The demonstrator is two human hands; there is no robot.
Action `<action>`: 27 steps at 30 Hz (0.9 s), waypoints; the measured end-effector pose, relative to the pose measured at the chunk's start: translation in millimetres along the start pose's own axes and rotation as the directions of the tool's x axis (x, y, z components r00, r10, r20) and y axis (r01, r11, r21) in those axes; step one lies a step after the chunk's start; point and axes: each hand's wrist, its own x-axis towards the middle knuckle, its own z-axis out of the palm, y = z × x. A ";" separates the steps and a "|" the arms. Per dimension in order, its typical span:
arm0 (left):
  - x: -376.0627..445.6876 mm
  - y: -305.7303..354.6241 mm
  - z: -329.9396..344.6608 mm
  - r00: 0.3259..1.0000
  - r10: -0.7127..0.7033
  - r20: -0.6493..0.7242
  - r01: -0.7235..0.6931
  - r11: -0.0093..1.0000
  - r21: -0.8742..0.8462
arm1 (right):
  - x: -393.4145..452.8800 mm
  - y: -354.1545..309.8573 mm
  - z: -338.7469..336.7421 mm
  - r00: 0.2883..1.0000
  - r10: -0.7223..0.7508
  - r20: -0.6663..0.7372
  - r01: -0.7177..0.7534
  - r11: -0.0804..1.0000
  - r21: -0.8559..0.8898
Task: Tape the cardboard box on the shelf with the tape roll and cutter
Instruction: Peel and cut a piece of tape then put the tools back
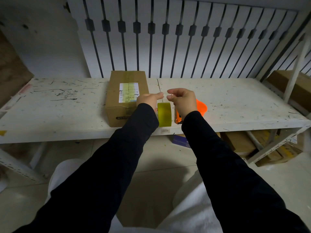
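Note:
A cardboard box (127, 96) with a white label and a strip of yellowish tape along its top stands on the white shelf (235, 105). To its right, near the shelf's front edge, a yellow tape roll (164, 115) stands on its edge. An orange cutter (178, 118) lies just right of the roll, partly hidden by my right wrist. My left hand (148, 100) and my right hand (182, 100) hover above the roll, fingertips almost touching. Both pinch a small clear strip of tape (165, 95) between them.
An orange rounded plastic piece (201, 107) shows behind my right wrist. A railing of dark bars (168, 39) backs the shelf. More cardboard boxes (239, 142) sit under the shelf at the right, another box (301, 88) at the far right.

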 end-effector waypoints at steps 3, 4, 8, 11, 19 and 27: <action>-0.2 -2.9 0.1 0.999 0.038 0.000 -0.038 0.999 0.022 | 0.6 0.8 0.7 1.000 -0.010 0.002 0.010 1.000 -0.024; -0.6 -4.1 0.0 0.998 0.055 0.001 -0.055 0.998 0.030 | 0.3 1.7 1.0 1.000 -0.010 0.002 0.011 1.000 -0.028; -1.6 -7.9 -1.3 0.992 0.124 -0.023 -0.122 0.990 0.071 | 1.3 3.2 2.3 0.999 -0.039 -0.003 0.039 0.997 -0.072; -1.2 -8.7 -3.0 0.988 0.150 -0.033 -0.146 0.985 0.093 | 0.4 3.6 4.2 0.999 -0.045 0.006 0.046 0.994 -0.101; -4.0 -7.3 -5.1 0.978 0.207 -0.033 -0.205 0.977 0.051 | -3.8 -0.1 8.8 0.995 -0.071 0.069 0.069 0.997 0.034; -0.7 -5.7 -9.4 0.931 0.325 0.165 -0.353 0.918 0.184 | 1.4 2.4 4.2 0.993 -0.058 0.107 0.061 0.998 -0.022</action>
